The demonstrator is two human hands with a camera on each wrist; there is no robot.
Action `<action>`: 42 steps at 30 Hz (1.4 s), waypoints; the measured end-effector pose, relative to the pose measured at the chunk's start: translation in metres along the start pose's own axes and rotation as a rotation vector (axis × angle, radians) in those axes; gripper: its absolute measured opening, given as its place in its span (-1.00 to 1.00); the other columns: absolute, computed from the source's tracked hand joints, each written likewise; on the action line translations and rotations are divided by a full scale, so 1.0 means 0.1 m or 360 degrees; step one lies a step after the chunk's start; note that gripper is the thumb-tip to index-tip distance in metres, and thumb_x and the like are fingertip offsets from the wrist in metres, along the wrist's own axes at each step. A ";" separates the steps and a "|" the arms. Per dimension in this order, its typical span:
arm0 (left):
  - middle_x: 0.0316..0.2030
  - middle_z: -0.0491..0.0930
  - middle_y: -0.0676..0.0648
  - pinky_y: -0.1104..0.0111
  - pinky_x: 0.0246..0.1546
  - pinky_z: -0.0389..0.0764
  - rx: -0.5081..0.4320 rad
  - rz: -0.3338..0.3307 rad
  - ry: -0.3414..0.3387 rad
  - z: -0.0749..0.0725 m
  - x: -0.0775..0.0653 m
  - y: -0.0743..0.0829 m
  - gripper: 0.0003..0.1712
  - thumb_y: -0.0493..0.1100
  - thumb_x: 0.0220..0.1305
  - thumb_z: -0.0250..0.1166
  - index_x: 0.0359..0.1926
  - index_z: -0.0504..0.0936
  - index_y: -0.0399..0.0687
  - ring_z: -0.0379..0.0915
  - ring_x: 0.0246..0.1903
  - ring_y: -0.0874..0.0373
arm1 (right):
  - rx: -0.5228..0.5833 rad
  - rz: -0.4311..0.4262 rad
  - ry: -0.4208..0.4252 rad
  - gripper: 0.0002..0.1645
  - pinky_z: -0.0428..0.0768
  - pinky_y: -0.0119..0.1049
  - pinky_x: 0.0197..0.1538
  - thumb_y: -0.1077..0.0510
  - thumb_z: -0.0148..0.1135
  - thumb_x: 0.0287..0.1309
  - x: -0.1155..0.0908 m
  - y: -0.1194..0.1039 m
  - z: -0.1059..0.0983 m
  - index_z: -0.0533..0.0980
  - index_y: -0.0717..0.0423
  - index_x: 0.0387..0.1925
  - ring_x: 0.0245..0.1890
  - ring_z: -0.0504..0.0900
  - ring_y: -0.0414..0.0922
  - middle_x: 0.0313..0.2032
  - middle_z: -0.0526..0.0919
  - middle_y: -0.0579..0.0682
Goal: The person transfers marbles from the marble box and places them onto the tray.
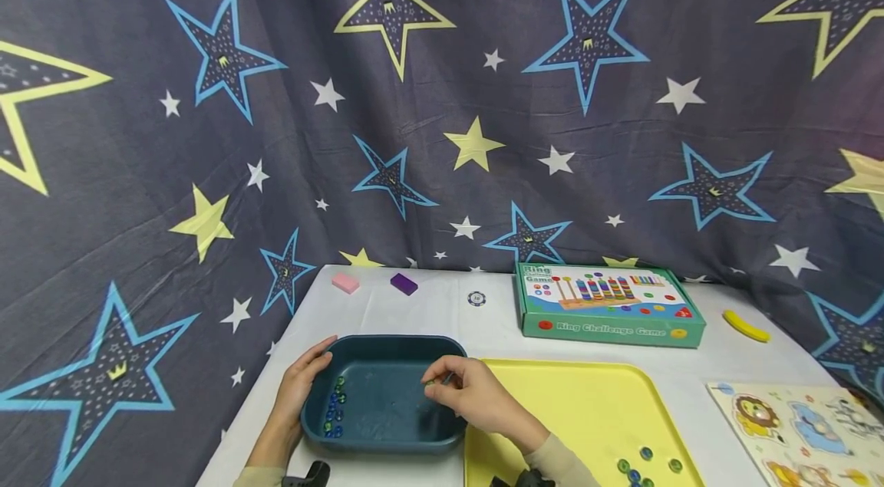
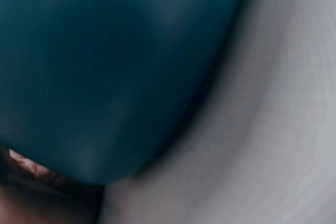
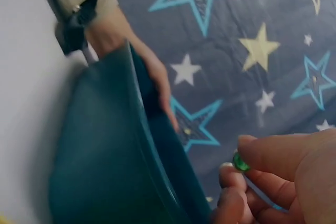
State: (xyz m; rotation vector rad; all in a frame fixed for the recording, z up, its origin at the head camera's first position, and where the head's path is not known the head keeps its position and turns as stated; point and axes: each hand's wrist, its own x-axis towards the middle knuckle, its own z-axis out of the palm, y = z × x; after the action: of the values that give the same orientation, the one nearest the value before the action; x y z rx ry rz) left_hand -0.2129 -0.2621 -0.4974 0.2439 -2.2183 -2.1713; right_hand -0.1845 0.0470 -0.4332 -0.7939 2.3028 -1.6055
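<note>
So, the right hand (image 1: 473, 395) has a green glass marble (image 3: 241, 161) pinched between thumb and fingertips, right over the teal tub (image 1: 387, 444). The left hand (image 1: 301, 386) grips the tub's end wall at the rim. Blue and green marbles (image 1: 338, 416) line the floor beside that hand; loose marbles (image 1: 646, 453) sit on the yellow tray (image 1: 552, 403), right of the right hand.

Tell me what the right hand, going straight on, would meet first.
The right hand would likely meet the dark teal, oblong plastic tray at its far left corner; depth is unclear.
</note>
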 end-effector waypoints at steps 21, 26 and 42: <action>0.22 0.28 0.07 0.27 0.18 0.09 0.0001 -0.0017 0.0001 -0.03 0.01 0.00 -0.49 0.03 0.22 0.12 0.19 0.41 0.05 0.08 0.21 0.24 | -0.0487 0.0227 0.0394 -0.93 0.42 -0.38 -0.49 0.19 0.27 0.01 -0.06 0.58 -0.73 0.57 0.06 -0.39 -0.54 0.45 -0.18 -0.49 0.54 -0.13; 0.21 0.30 0.09 0.35 0.14 0.16 0.0013 -0.0029 0.0011 -0.02 0.01 -0.01 -0.50 0.05 0.22 0.12 0.18 0.42 0.08 0.11 0.20 0.27 | -0.0542 0.0248 0.0300 -0.93 0.37 -0.39 -0.49 0.14 0.25 0.05 -0.09 0.72 -0.76 0.57 0.06 -0.43 -0.55 0.42 -0.22 -0.54 0.54 -0.14; 0.23 0.28 0.01 0.18 0.24 0.03 0.0005 0.0012 -0.0007 0.01 0.01 -0.01 -0.46 0.03 0.22 0.13 0.20 0.39 0.00 0.04 0.25 0.16 | -0.0708 0.0233 0.0297 -0.96 0.34 -0.43 -0.48 0.17 0.29 -0.02 -0.09 0.90 -0.68 0.56 -0.02 -0.48 -0.57 0.38 -0.27 -0.58 0.49 -0.20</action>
State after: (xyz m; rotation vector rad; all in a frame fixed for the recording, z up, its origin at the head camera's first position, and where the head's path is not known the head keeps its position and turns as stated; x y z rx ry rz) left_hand -0.2138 -0.2617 -0.4989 0.2308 -2.2217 -2.1668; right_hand -0.2360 0.1294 -0.4910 -0.5570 2.8297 -1.1624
